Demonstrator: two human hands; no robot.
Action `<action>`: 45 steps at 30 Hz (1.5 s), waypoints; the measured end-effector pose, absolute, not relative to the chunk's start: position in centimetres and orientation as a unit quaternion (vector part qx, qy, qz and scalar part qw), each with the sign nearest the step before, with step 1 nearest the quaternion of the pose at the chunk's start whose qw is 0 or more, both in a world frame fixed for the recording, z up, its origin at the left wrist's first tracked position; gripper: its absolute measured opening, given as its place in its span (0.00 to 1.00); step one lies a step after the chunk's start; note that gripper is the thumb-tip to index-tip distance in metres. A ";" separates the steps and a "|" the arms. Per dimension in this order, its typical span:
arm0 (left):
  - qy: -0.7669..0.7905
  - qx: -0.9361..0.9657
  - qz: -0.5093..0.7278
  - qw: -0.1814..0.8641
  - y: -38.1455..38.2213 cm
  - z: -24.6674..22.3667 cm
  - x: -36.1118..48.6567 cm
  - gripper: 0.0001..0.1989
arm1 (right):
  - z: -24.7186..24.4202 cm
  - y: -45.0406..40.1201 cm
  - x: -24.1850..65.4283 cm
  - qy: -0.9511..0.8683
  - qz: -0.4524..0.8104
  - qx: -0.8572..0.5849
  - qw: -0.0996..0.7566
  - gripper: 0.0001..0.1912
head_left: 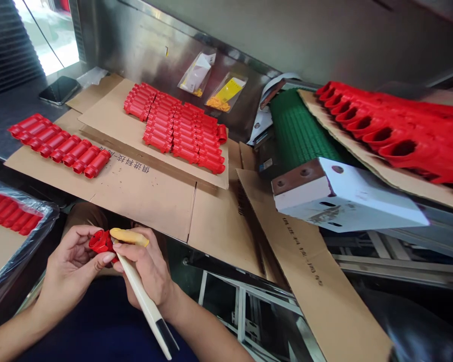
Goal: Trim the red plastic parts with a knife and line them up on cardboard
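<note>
Between the fingertips of my left hand point(70, 266) is a short red plastic tube fitting point(100, 242), its round open end facing up toward me. My right hand point(149, 266) grips a slim white-handled knife-like tool point(141, 296) with a dark rear end. The tool's working tip meets the fitting's side, but fingers mostly hide it. A yellow finger cot point(129, 237) covers one right finger. Both hands are close together in front of the table's edge. Beyond them, a row of similar red fittings point(62, 146) lies on cardboard point(151, 196).
Several rows of red fittings point(181, 125) fill a cardboard sheet. More stand at right on raised cardboard point(370, 168), above a green conveyor belt point(302, 125) and white metal bracket point(343, 196). A plastic-lined box point(49, 216) is at left; a phone point(59, 90) lies behind.
</note>
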State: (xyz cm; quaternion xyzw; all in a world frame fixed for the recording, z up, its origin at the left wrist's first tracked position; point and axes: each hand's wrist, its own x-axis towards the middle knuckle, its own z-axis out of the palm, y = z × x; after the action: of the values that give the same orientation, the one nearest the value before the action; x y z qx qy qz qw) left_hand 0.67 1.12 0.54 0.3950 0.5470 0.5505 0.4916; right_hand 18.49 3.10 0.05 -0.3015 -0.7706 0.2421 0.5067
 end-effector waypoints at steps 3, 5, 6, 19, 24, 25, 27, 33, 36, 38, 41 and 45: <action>0.520 0.356 0.558 0.540 1.3 0.4 0.4 0.15 | 0.0 2.9 18.8 -0.678 0.378 -0.326 0.540 0.10; 0.492 0.326 0.564 0.578 1.4 0.0 0.2 0.16 | 0.0 2.8 19.4 -0.580 0.504 -0.330 0.549 0.10; 0.477 0.311 0.568 0.594 1.4 -0.2 0.1 0.17 | -0.1 2.8 19.6 -0.532 0.559 -0.324 0.547 0.12; 0.389 0.117 0.471 0.783 2.2 0.6 -0.1 0.25 | -0.7 4.3 21.0 -0.348 0.762 -0.218 0.501 0.23; 0.385 0.122 0.467 0.787 2.4 0.1 -0.1 0.25 | 0.0 4.6 22.8 -0.520 0.683 -0.177 0.482 0.33; 0.393 0.138 0.470 0.779 2.3 0.0 0.0 0.24 | 0.2 4.6 23.2 -0.561 0.635 -0.228 0.480 0.31; 0.417 0.179 0.478 0.752 2.2 -0.2 0.2 0.24 | 0.6 4.3 23.8 -0.612 0.513 -0.364 0.480 0.19; 0.588 0.586 0.384 0.403 7.5 0.6 -1.1 0.27 | 0.6 3.4 23.7 -0.647 0.340 -0.438 0.523 0.08; 0.594 0.781 0.159 0.114 13.4 1.8 -1.2 0.34 | 0.1 3.8 23.4 -0.628 0.361 -0.443 0.529 0.07; 0.592 0.798 0.103 0.053 16.7 2.4 -0.7 0.28 | 0.0 4.0 23.3 -0.623 0.371 -0.441 0.529 0.06; 0.600 0.797 0.069 0.000 19.5 2.8 0.1 0.20 | -0.2 4.0 23.5 -0.624 0.367 -0.436 0.535 0.07; 0.608 0.791 0.055 -0.039 21.2 3.3 -0.3 0.21 | -0.5 3.8 24.3 -0.599 0.389 -0.446 0.540 0.07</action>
State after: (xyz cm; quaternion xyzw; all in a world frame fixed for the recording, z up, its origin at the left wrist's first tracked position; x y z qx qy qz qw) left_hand -0.29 21.22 3.32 0.7913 0.6078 0.0546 -0.0386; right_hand 24.28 3.80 -0.53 -0.4457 -0.5991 0.3887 0.5398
